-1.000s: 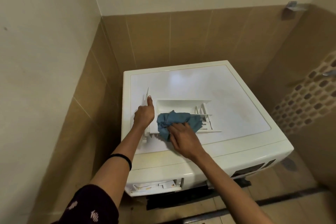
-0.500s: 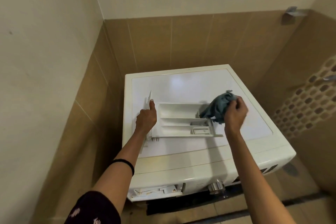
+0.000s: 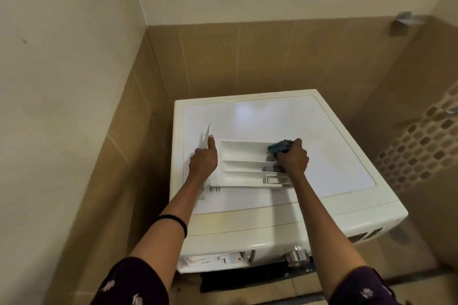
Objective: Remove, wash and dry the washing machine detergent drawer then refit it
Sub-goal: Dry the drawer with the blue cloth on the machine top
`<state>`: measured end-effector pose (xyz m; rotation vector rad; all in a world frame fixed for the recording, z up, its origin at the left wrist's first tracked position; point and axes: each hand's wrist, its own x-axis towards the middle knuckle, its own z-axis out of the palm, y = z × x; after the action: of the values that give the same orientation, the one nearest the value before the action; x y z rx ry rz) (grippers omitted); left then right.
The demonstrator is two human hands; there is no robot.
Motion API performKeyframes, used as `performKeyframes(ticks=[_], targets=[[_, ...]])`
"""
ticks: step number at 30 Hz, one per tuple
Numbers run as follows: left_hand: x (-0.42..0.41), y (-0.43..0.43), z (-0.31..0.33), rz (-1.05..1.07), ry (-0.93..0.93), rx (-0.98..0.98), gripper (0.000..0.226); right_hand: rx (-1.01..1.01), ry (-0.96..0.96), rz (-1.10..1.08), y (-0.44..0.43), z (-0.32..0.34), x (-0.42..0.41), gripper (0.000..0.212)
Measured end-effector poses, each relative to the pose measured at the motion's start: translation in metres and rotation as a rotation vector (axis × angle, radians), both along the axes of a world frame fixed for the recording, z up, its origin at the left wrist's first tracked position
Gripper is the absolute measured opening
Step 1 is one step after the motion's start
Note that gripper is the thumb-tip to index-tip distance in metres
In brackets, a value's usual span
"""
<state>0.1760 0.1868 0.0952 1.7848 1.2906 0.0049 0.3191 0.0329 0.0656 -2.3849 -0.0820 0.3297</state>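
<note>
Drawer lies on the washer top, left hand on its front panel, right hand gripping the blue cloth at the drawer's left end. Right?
No. The head view shows the right hand gripping the blue cloth at the far right corner of the drawer. Rest holds: drawer on the washer top, left hand on its front panel.

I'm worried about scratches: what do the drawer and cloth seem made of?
The drawer: probably moulded white plastic, smooth and faintly glossy, with thin straight dividers. The cloth: looks like soft blue fabric, matte, crumpled into folds in the right hand; weave too small to tell.
</note>
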Motion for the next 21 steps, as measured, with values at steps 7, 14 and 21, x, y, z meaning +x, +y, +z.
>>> performKeyframes(ticks=[7,14,21], targets=[[-0.005,0.006,-0.005,-0.044,-0.071,0.008,0.079,0.076,0.130,0.052,-0.008,0.005,0.014,0.022],[0.001,0.003,-0.003,-0.040,-0.003,0.052,0.060,0.412,0.135,-0.413,-0.025,-0.003,0.010,0.022],[0.003,0.005,-0.005,-0.032,0.020,0.059,0.079,0.373,0.005,-0.038,-0.062,0.014,-0.008,0.030]])
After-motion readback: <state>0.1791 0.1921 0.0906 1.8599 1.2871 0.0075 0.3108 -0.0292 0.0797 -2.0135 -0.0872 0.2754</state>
